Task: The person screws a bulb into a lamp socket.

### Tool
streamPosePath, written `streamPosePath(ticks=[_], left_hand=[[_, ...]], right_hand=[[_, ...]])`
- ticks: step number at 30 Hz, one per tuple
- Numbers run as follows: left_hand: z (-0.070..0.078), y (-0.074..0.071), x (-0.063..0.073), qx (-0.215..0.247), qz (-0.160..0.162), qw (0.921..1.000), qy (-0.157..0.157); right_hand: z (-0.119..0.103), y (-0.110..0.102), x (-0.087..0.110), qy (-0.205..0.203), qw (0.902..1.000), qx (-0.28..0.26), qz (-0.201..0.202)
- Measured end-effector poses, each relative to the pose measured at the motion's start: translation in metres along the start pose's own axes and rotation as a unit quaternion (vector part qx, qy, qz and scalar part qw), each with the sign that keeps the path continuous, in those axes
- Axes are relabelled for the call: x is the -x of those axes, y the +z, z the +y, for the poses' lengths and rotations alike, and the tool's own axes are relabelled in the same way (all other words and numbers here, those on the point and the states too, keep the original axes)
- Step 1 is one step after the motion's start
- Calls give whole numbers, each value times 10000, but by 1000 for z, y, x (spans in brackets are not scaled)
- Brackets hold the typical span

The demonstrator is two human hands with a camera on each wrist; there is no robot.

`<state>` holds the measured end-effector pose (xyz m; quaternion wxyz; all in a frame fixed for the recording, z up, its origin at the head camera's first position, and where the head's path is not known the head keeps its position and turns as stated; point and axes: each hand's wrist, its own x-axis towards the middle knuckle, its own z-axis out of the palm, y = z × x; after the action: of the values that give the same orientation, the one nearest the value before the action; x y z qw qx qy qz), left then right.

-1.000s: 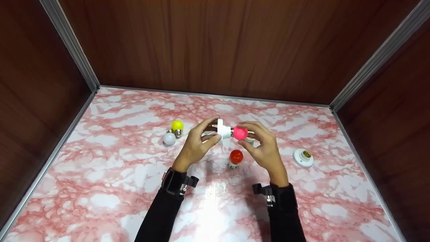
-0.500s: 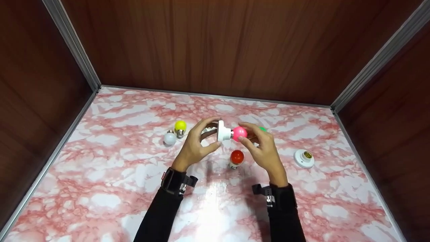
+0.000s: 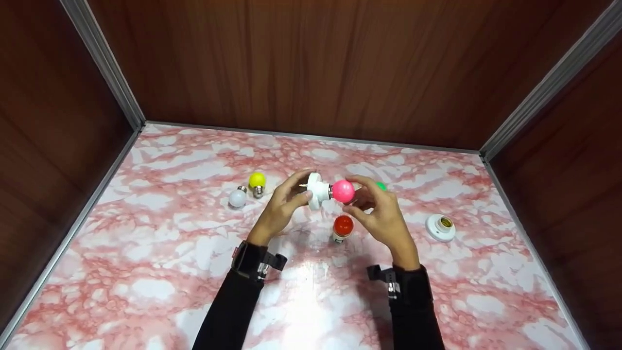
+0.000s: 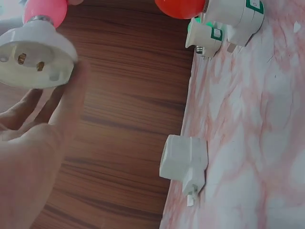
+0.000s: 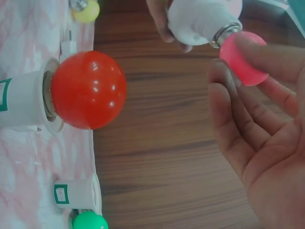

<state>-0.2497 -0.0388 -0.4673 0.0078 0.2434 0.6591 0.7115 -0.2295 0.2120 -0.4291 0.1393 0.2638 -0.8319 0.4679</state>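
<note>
My left hand (image 3: 279,206) grips a white round-based lamp holder (image 3: 316,190) by its base, held up above the table. A pink bulb (image 3: 342,191) sits in the holder's mouth, pointing right, with part of its metal cap showing. My right hand (image 3: 381,214) has its thumb and fingers around the pink bulb; in the right wrist view the thumb lies across it. From the left wrist view, the holder's underside shows two brass-coloured screws. Below the hands stands a red bulb (image 3: 343,225) in a white switch socket (image 5: 24,98).
A yellow bulb (image 3: 257,180) and a white bulb (image 3: 237,198) lie to the left. At the right rests another round lamp holder (image 3: 440,227). A green bulb (image 3: 381,186) is partly behind my right hand. Nearby is a white plug-in socket (image 4: 183,157). Wooden panels (image 3: 311,73) enclose the table.
The lamp holder and pink bulb have shifted slightly left, and the holder has tilted. My left thumb has moved up onto its base. My right fingers have shifted around the bulb, uncovering more of it.
</note>
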Motion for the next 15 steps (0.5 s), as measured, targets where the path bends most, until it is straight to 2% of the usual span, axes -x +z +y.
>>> streamPosePath(ticks=[4, 11, 15], left_hand=[[1, 0, 0, 359, -220, 9980, -477], [-2, 0, -1, 759, -379, 9906, -1072], [-5, 0, -1, 1116, -468, 9831, -1372]], right_hand=[[2, 0, 0, -279, 9992, 252, 152], [7, -1, 0, -1030, 9943, 221, 186], [9, -1, 0, -1029, 9943, 275, 84]])
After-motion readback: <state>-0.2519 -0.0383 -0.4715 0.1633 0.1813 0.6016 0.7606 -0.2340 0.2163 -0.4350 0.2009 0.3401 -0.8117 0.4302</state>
